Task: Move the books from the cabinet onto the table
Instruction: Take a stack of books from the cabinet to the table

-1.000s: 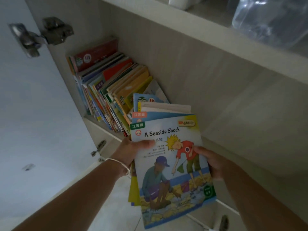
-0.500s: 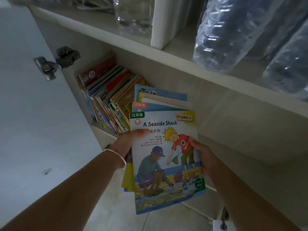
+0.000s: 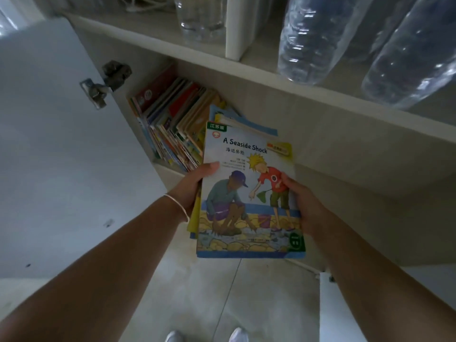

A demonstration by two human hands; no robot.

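A stack of thin, colourful paperback picture books, topped by a blue-and-yellow cover titled "A Seaside Shock", is held flat in front of the open cabinet, above the pale tiled floor. The left hand, with a thin white band on its wrist, grips the stack's left edge, thumb lying over the top cover and fingers hidden beneath. The right hand clamps the right edge in the same grip, thumb on the cover near the picture of the orange-shirted figure. The stack lies between the two hands, its far end pointing toward the cabinet.

Behind it, a row of more slim, bright books leans on the lower shelf against the cabinet's left wall. The white cabinet door stands open at the left on a metal hinge. On the pale shelf above stand clear plastic bottles.
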